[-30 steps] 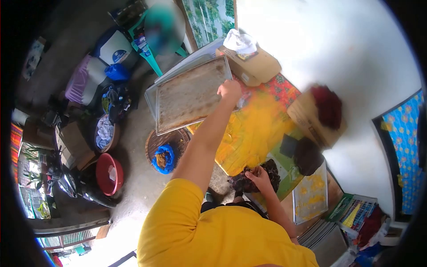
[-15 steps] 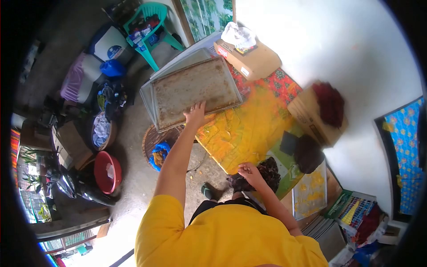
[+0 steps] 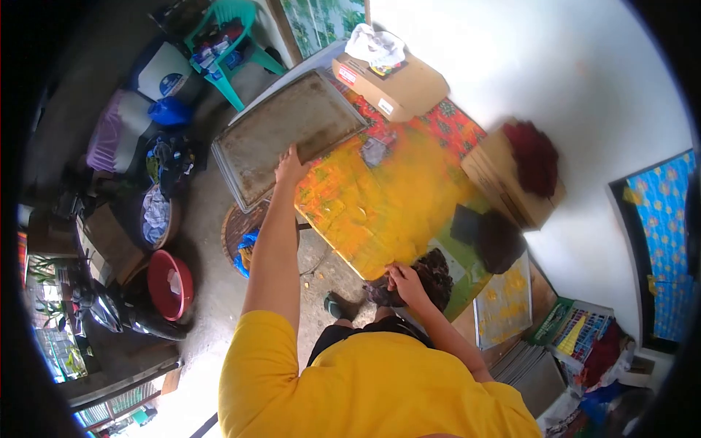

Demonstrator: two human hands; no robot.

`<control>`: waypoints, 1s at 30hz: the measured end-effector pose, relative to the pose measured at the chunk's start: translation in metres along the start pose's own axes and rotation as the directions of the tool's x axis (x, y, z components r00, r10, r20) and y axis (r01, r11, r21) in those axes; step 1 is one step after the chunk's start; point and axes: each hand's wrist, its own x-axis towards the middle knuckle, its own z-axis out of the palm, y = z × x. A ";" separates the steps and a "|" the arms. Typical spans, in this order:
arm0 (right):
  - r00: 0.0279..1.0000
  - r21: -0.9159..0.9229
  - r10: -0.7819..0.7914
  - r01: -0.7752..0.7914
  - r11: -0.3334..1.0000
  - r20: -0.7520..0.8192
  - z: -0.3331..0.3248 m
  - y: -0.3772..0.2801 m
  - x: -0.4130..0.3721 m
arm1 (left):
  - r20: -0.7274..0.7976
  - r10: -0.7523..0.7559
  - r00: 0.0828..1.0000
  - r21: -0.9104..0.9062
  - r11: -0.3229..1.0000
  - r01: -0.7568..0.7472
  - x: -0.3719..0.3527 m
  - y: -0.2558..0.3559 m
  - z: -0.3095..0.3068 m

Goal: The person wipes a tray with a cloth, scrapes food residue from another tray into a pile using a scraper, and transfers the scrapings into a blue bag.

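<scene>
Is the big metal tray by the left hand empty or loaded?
Empty. The metal tray shows only bare, stained metal with nothing lying on it, and the left hand is on its near edge.

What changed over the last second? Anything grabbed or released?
The left hand lowered the metal tray from a raised tilt to lie flatter at the end of the table, sliding from its far corner to its near edge; grip unclear. The right hand stays on the dark clump; the cardboard box is unmoved.
</scene>
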 end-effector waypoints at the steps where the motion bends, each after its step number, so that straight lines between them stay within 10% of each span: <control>1: 0.998 0.062 0.028 -0.025 0.998 -0.048 0.002 0.001 0.000 | -0.092 0.034 0.995 0.020 0.999 -0.032 -0.021 0.012 -0.009; 6: 1.000 0.113 0.008 -0.010 0.994 0.014 -0.002 -0.013 0.002 | -0.364 0.160 0.918 -0.279 0.921 -0.271 -0.120 0.016 0.025; 8: 0.993 -0.155 -0.101 0.110 0.982 0.064 -0.012 -0.003 0.012 | -0.340 0.063 0.938 -0.444 0.869 -0.219 -0.177 0.026 0.035; 12: 0.973 0.442 0.115 -0.195 0.876 0.200 -0.014 -0.070 -0.014 | -0.255 0.039 0.966 -0.491 0.856 -0.164 -0.262 0.024 0.053; 15: 0.951 0.497 0.064 -0.214 0.841 0.302 -0.020 -0.079 -0.027 | -0.205 0.113 0.972 -0.519 0.830 -0.206 -0.305 0.015 0.058; 18: 0.984 0.435 0.048 -0.120 0.892 0.171 -0.011 -0.078 -0.053 | -0.346 0.241 0.907 -0.454 0.803 -0.387 -0.327 0.003 0.060; 30: 0.939 0.332 0.136 -0.024 0.943 -0.317 -0.003 0.033 -0.146 | -0.157 0.044 0.987 -0.405 0.908 -0.105 -0.420 -0.067 0.054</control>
